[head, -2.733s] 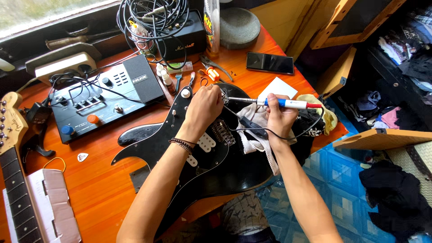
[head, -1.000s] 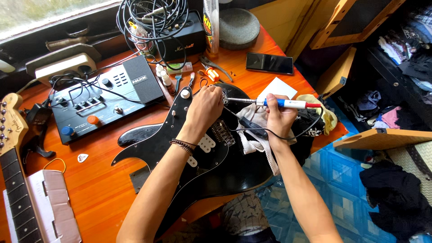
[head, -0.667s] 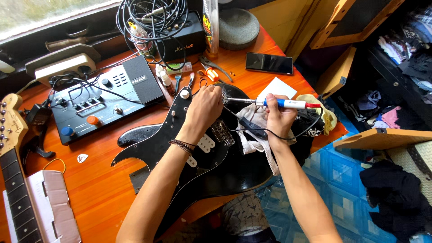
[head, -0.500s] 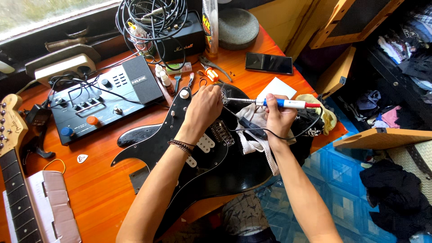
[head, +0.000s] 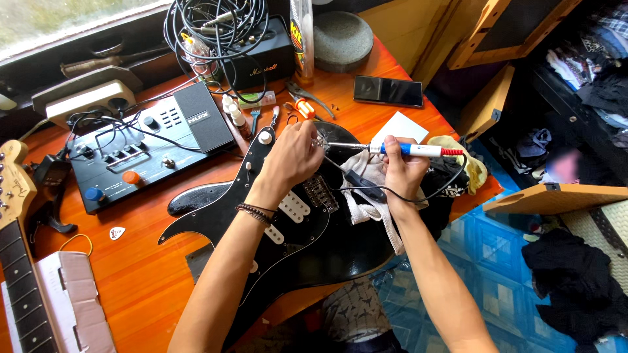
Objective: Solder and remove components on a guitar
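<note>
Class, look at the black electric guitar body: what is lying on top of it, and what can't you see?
On the guitar body lie a white cloth and the left hand; whatever it pinches is hidden.

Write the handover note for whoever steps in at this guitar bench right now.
Right hand: grips the soldering iron, tip pointing left toward the other hand.
Left hand: rests on the upper end of the black guitar body, fingers pinched at the iron's tip; what they pinch is too small to tell.
Guitar body lies flat on the orange table, a white cloth over its right edge. Pliers and phone lie beyond it.
Done: not visible. Left: the joint at the tip.
</note>
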